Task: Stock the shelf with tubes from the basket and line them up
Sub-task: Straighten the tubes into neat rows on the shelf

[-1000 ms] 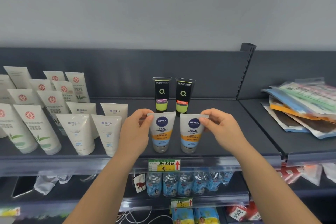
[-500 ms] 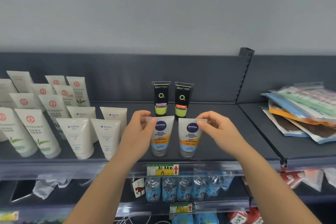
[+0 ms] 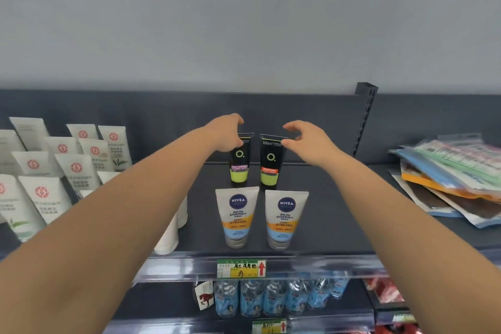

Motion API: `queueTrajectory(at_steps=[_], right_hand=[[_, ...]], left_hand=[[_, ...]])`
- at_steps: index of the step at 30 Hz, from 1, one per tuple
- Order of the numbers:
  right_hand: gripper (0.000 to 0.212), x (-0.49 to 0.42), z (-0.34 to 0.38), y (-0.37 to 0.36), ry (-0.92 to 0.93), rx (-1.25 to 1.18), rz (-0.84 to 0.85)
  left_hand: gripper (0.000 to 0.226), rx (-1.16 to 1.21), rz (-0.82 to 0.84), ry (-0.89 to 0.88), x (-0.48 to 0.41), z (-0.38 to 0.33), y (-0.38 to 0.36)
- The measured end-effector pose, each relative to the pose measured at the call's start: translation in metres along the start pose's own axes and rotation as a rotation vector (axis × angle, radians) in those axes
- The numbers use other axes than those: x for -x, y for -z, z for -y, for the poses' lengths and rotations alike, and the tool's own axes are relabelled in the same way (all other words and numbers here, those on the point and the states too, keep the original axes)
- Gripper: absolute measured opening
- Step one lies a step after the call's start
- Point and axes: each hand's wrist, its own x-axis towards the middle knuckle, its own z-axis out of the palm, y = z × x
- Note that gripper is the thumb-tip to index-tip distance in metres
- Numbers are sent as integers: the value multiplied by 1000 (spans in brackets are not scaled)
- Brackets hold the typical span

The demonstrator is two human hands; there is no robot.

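Observation:
Two black and green tubes stand at the back of the dark shelf [image 3: 330, 214]. My left hand [image 3: 223, 133] curls over the top corner of the left black tube [image 3: 239, 164] and pinches it. The crimped top of the right black tube [image 3: 269, 164] sits between thumb and fingers of my right hand [image 3: 307, 141]. In front of them, two white Nivea tubes [image 3: 237, 215] [image 3: 286, 219] stand cap down, side by side, near the shelf's front edge. No hand touches them. No basket is in view.
Several white tubes [image 3: 76, 171] stand in rows on the left, partly hidden by my left forearm. A pile of flat packets [image 3: 450, 171] lies on the neighbouring shelf at right, past a slotted upright [image 3: 364, 116]. Small bottles [image 3: 271, 297] fill the shelf below the price tag [image 3: 241, 268].
Both hands let go of the two Nivea tubes and reached back to the tops of the two black tubes. The Nivea tubes stay upright at the front.

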Motion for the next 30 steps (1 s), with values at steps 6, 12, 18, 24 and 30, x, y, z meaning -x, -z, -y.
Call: queueTrajectory(at_steps=[6, 12, 18, 24, 30], right_hand=[[34, -20, -2, -24, 14, 153, 70], [14, -16, -7, -22, 6, 128, 37], [10, 7, -10, 2, 80, 115, 143], [11, 28, -13, 10, 95, 52, 215], [10, 37, -12, 8, 93, -4, 221]], left_hand=[[32, -128, 17, -16, -25, 5, -16], [17, -78, 30, -54, -27, 7, -16], [12, -12, 202, -101, -13, 14, -3], [10, 53, 277, -162, 4, 12, -4], [12, 55, 291, -171, 15, 15, -3]])
